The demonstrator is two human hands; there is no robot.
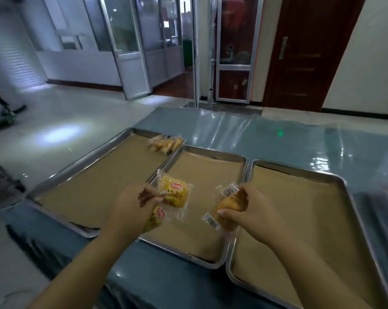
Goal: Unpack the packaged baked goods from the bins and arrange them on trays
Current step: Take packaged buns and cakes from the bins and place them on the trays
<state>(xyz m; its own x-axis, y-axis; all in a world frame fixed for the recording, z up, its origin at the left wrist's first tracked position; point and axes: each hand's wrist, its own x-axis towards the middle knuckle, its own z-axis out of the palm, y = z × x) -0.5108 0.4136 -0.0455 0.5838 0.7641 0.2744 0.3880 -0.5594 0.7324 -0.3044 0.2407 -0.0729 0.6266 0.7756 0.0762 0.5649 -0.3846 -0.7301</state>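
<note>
Hovering over the middle tray (pixel 239 157), the left hand (pixel 130 206) pinches two yellow bread packets (pixel 174 194) by their wrappers while the right hand (pixel 251 208) clutches a browner wrapped bun (pixel 227 207), both apparently poised for laying down in rows.

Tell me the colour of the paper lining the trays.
Tan-brown liner paper, clearest in the head view.

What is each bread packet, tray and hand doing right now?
Left hand: gripping two sealed yellow bread packets.
Right hand: gripping one sealed packet.
Left tray: paper-lined, few packets in far corner.
Middle tray: lined, nothing lying on it.
Right tray: lined, bare.
</note>
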